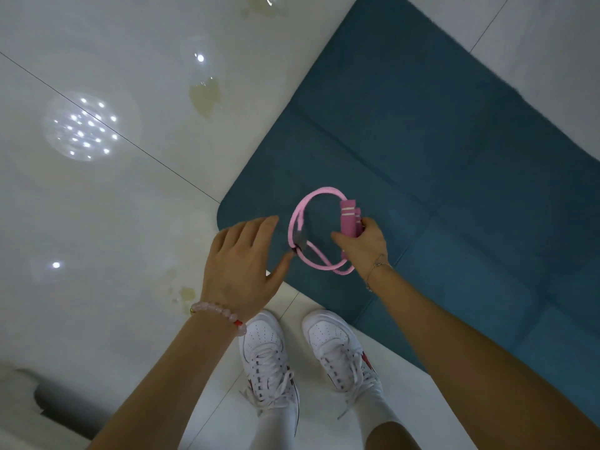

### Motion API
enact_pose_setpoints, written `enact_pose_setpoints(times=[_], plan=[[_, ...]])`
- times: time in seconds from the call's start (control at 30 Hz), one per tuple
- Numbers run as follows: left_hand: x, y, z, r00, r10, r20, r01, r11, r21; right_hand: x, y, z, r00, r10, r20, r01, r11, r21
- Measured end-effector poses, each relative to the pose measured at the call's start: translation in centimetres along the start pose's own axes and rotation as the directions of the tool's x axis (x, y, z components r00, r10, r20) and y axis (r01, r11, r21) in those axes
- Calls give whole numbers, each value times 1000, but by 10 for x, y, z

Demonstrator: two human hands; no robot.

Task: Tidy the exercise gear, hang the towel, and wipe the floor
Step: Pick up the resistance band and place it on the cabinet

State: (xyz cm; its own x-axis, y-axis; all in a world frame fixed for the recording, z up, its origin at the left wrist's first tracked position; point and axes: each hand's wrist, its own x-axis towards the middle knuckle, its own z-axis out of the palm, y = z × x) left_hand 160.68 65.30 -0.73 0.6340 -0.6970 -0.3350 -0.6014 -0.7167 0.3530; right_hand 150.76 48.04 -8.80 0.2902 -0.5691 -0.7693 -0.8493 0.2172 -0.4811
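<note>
A pink resistance band (300, 219) hangs in a loop above the near corner of the teal exercise mat (438, 151). My right hand (362, 240) is shut on its two pink foam handles (349, 217), held together and upright. My left hand (243, 264) hovers just left of the loop with fingers spread; its thumb tip is close to the dark joint of the band, and I cannot tell whether it touches. Yellowish spills (204, 97) lie on the glossy white tile floor left of the mat.
My two white sneakers (308, 352) stand on the tile at the mat's near edge. More small yellowish stains (185, 293) sit by my left wrist. A pale object with a dark shadow (39, 394) lies at the bottom left. Ceiling lights reflect on the floor.
</note>
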Motion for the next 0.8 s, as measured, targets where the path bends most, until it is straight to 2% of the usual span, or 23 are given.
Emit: enact_pose_setpoints(times=[0.2, 0.43, 0.63, 0.8], plan=[[-18, 33, -102, 1000, -1, -14, 1, 1000, -28, -84, -76, -56, 999, -48, 8, 48, 996, 82], [-56, 93, -295, 992, 90, -87, -91, 996, 1, -242, -214, -157, 972, -231, -54, 236, 962, 134], [-117, 155, -466, 943, 223, -245, -208, 974, 85, -392, -307, -246, 903, -411, -127, 422, 904, 75], [-163, 192, -559, 900, 283, -331, -241, 957, 163, -498, -350, -300, 815, -520, -254, 542, 840, 17]])
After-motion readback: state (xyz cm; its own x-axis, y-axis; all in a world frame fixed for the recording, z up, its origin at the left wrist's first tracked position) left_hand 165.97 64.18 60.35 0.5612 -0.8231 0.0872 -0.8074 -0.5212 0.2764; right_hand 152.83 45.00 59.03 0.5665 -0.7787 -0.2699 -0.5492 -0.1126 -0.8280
